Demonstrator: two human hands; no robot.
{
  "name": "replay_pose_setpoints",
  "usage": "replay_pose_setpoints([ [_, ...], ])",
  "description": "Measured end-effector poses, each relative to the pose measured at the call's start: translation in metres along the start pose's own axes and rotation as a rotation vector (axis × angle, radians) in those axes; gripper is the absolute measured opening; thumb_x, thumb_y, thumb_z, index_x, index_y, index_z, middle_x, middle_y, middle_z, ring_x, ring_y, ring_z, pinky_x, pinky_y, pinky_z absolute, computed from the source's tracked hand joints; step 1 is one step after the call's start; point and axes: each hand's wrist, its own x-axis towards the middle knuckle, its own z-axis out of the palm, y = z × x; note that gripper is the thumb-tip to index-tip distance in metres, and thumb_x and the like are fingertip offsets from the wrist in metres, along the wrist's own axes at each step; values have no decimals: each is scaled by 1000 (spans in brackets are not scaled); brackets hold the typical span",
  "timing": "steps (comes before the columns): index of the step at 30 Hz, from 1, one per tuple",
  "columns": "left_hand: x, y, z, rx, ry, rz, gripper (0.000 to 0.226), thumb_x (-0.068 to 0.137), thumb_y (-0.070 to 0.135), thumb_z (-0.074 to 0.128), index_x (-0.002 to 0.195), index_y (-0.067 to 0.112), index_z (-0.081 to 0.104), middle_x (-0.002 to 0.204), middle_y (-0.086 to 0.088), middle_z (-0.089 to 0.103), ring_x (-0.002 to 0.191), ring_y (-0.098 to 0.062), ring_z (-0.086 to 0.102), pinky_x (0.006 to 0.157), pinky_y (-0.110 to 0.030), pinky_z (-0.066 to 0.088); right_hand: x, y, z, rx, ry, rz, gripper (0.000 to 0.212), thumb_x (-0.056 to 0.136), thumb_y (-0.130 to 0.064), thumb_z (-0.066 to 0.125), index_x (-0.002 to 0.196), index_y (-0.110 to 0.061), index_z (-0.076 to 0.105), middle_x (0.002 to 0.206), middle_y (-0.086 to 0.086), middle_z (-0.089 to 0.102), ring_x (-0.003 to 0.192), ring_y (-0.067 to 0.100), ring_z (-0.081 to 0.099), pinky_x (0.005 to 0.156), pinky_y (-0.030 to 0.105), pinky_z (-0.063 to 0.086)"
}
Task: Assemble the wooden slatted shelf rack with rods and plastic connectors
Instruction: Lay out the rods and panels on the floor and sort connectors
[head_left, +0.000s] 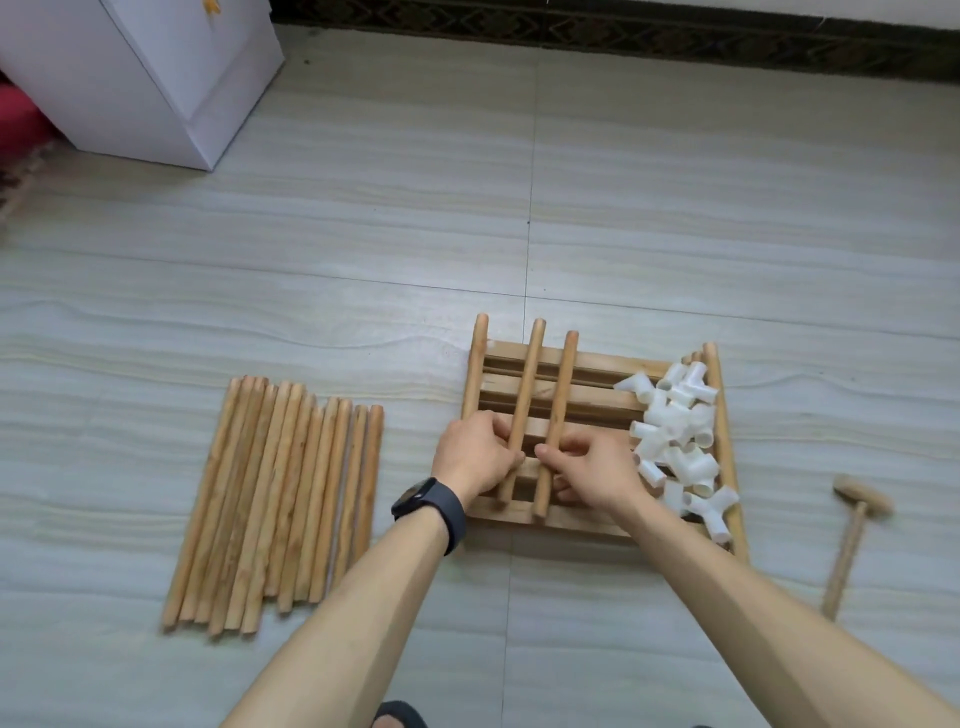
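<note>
The left hand (475, 452) and right hand (597, 467) covered the middle of the slatted panel (597, 366), and their fingertips curled out of sight around two rods (524, 410). The connector heap (680, 441) hid the panel's right part. The mallet (852, 535) was blurred. A white cabinet (156, 78) and a dark sandal (397, 716) were cut off by the edges.

Pale tiled floor (675, 208) — on it: rod bundle (275, 499), slatted panel (587, 519), mallet (852, 540), white cabinet (156, 78)
</note>
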Motion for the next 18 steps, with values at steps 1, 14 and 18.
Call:
replay_pose_setpoints([
  [1, 0, 0, -1, -20, -32, 17, 20, 81, 34, 81, 82, 33, 61, 85, 13, 69, 94, -12, 68, 86, -29, 55, 1, 0, 1, 42, -23, 7, 15, 91, -33, 76, 86, -20, 76, 72, 2, 75, 62, 12, 70, 63, 33, 64],
  [14, -46, -110, -102, -620, 138, -228, 44, 92, -4, 66, 135, 0, 57, 105, -10, 65, 87, -19, 67, 76, -37, 58, -39, -77, 91, -26, -232, -219, 18, 100, -36, 58, 89, -27, 68, 75, -5, 74, 60, 5, 71, 66, 29, 58],
  [18, -68, -184, -127, -208, 251, -357, 41, 90, 8, 71, 131, 9, 63, 108, -2, 67, 91, -14, 67, 83, -32, 57, -67, -76, 160, -251, -439, -255, 23, 102, -37, 53, 94, -19, 64, 87, 0, 74, 83, 21, 73, 78, 35, 56],
])
